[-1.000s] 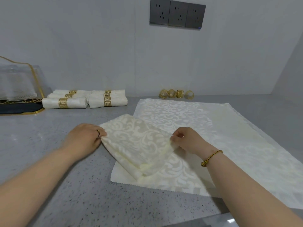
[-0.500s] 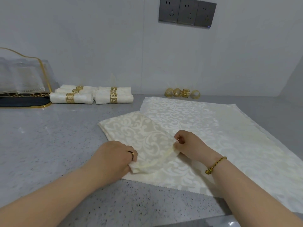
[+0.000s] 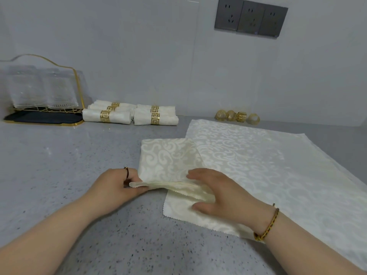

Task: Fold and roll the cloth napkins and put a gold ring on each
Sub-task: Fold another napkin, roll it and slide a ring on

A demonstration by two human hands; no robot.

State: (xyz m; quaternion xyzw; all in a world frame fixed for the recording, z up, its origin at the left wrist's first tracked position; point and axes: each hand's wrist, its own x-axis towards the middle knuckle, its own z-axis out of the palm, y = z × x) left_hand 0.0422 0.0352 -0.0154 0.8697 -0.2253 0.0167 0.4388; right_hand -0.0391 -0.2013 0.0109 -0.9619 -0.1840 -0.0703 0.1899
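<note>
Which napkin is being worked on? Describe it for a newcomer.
On the grey speckled counter, find the large cream damask cloth spread flat. On its near-left corner lies the folded napkin: unlike the ringed rolls by the wall, it is ringless, with the left hand pinching its edge and the right hand on it.

A pale grey wall (image 3: 139,56) rises behind the speckled grey surface (image 3: 59,165). Three dark sockets (image 3: 251,16) sit high on it. A gold-rimmed rack (image 3: 43,118) of glasses (image 3: 25,86) stands far left.
</note>
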